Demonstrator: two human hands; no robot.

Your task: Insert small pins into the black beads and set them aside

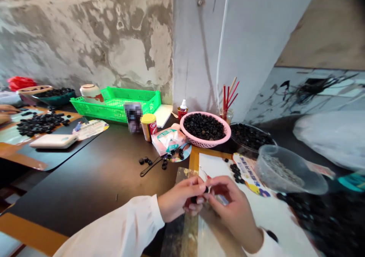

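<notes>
My left hand (179, 197) is closed around small black round pieces (194, 199), one of them pinched at the thumb tip. Close against it, my right hand (232, 202) has its thumb and fingertips together at that piece. What else the right fingers hold is hidden. A thin tool with a red part (204, 172) shows just behind the fingertips; which hand has it, if either, I cannot tell. Both hands are over a white sheet (209, 162) on the table. Several loose black pieces (236, 173) lie on the sheet beyond my right hand.
A pink basket (205, 143) of black pieces stands ahead, beside a tissue pack (168, 140) and a yellow-lidded can (149, 127). At right are a clear tub (308, 181) and a large black heap (327, 219). A green crate (114, 112) stands behind. Another person's hand (7, 112) is far left.
</notes>
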